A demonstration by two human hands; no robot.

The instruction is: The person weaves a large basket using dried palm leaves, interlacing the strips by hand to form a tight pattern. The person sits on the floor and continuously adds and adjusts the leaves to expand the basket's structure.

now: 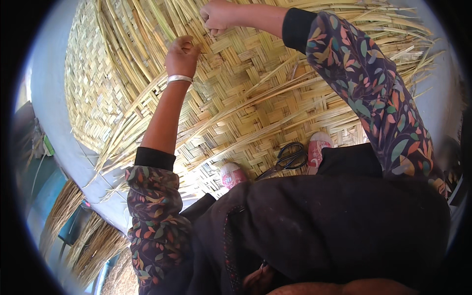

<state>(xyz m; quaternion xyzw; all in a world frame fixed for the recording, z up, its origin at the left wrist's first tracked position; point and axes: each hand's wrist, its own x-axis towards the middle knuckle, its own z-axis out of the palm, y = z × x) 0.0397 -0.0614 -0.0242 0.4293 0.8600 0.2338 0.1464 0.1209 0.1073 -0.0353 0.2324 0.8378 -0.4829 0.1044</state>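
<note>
Fingers of the left hand [183,55] curled shut into a loose fist, pinching what looks like one thin pale strip [164,29] where it rises from the weave. Fingers of the right hand [216,15] likewise closed, knuckles up, clamped on a strand at the upper edge of the woven mat [255,93]; exactly which strand, impossible to tell under the knuckles. Both fists close together, nearly side by side, over the unfinished border where loose strips fan outward.

Silver bangle [179,78] on the left wrist, floral sleeves pushed up both forearms. Mat spread flat underfoot, herringbone pattern tight in the middle, ragged at the rim. Second woven piece [93,83] lying to the left, partly under the loose ends. Black scissors [290,158] resting on the mat between two pink shoes [232,175], well apart from both hands.

Judged from this: best done by keeping steady tension on the held strand while the other hand lifts alternate strips, pulling each pass snug against the last row so no gaps open. Worth keeping the pull low and along the weave rather than upward, since dry strips probably crack when bent sharply. Good to keep the feet planted on the finished part, pinning it down.
</note>
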